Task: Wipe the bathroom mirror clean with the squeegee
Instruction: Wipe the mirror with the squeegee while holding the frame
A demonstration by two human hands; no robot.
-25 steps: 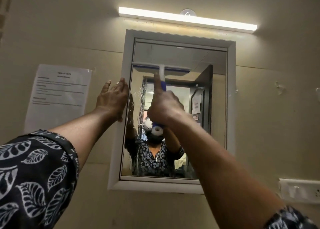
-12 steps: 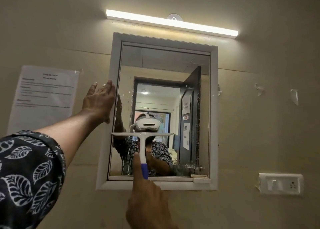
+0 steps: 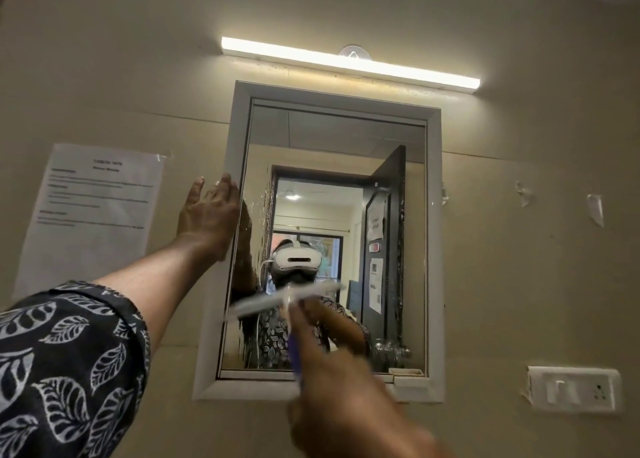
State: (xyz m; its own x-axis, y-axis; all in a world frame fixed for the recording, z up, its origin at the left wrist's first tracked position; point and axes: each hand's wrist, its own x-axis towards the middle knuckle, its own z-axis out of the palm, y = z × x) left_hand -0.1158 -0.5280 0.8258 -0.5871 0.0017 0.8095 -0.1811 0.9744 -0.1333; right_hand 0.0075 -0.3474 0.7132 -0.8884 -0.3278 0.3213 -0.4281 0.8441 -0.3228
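Two hands work: left hand (image 3: 207,218) flat, fingers straight, on the mirror (image 3: 332,138) frame (image 3: 239,128); right hand (image 3: 332,371) grips the squeegee (image 3: 284,300), blade tilted over the lower glass. Mid-wipe; the next stroke probably needs the blade levelled.

Motion blur on right grip (image 3: 332,385), wrist cut by bottom edge; it covers most of squeegee (image 3: 270,305) handle. Blade smeared too. Text on notice (image 3: 93,215) unreadable.

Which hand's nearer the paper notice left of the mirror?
Left. Left hand rests against the frame beside the notice; right hand grips the squeegee at the mirror's bottom.
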